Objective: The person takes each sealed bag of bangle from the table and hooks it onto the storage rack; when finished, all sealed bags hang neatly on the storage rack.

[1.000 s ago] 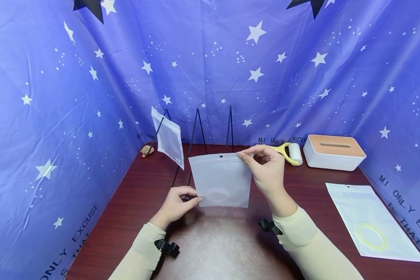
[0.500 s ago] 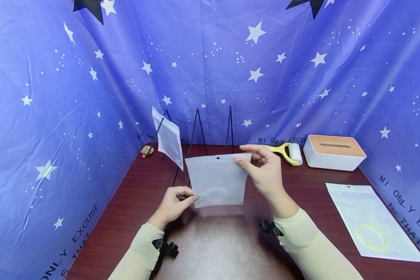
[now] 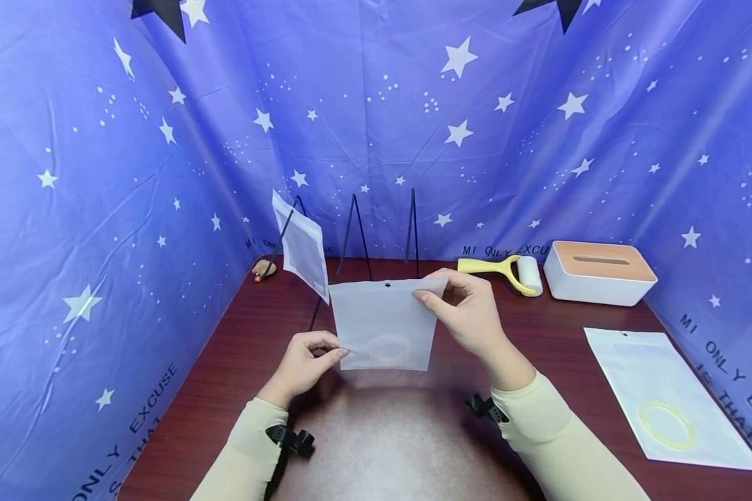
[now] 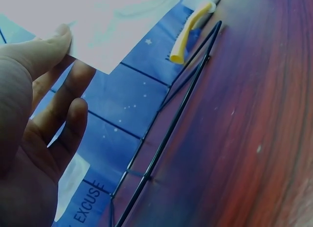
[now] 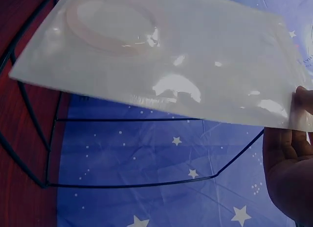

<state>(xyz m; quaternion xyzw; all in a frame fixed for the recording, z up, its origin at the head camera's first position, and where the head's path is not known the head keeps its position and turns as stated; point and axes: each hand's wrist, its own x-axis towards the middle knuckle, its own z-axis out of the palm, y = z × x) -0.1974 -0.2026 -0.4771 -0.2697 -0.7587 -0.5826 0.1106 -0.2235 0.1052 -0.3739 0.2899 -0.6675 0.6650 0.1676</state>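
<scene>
white bag point(image 3: 376, 320) held up over table point(image 3: 401, 445), in front of black wire rack point(image 4: 146, 176). left hand point(image 3: 307, 362) pinches its lower left corner between thumb and fingers. right hand point(image 3: 476, 313) pinches upper right corner. pale ring point(image 5: 73, 21) shows through bag. second bag point(image 3: 303, 250) hangs on rack's leftmost hook, near held bag; cannot tell whether they touch. third bag point(image 3: 633, 369) lies flat at right.
</scene>
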